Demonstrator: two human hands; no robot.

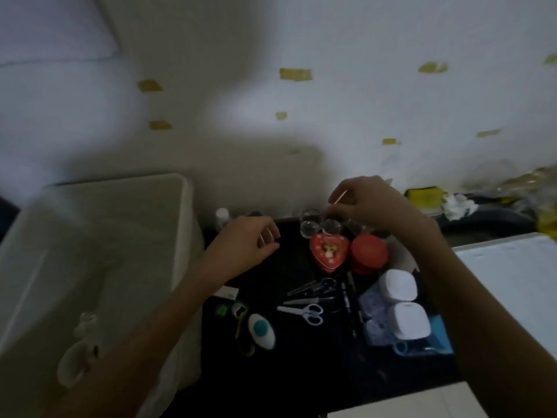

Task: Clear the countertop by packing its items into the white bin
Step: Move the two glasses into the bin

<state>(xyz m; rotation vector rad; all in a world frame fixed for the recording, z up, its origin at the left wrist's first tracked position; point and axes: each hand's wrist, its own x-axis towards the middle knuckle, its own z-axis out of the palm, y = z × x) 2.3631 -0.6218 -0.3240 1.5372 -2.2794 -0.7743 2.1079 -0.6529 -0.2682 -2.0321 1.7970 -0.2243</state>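
The white bin [180, 212] stands at the left of the dark countertop [301, 372]. My right hand [370, 203] hovers over several small clear jars [310, 226] at the back and pinches a thin stick [339, 198]. My left hand [253, 239] is beside the bin's right wall, fingers curled around a small thin thing I cannot make out. In front lie a red heart-shaped tin [329, 254], a round red container [368, 253], scissors [304, 310], two white square cases [398, 286], pens [349, 306] and a white oval device with a teal button [261, 330].
A small clear bottle [222, 217] stands by the bin. A white figure [81, 351] lies inside the bin. A blue pouch [434, 336] sits under the white cases. At right are a white surface [512, 267], a yellow sponge [422, 196] and crumpled bags [527, 182].
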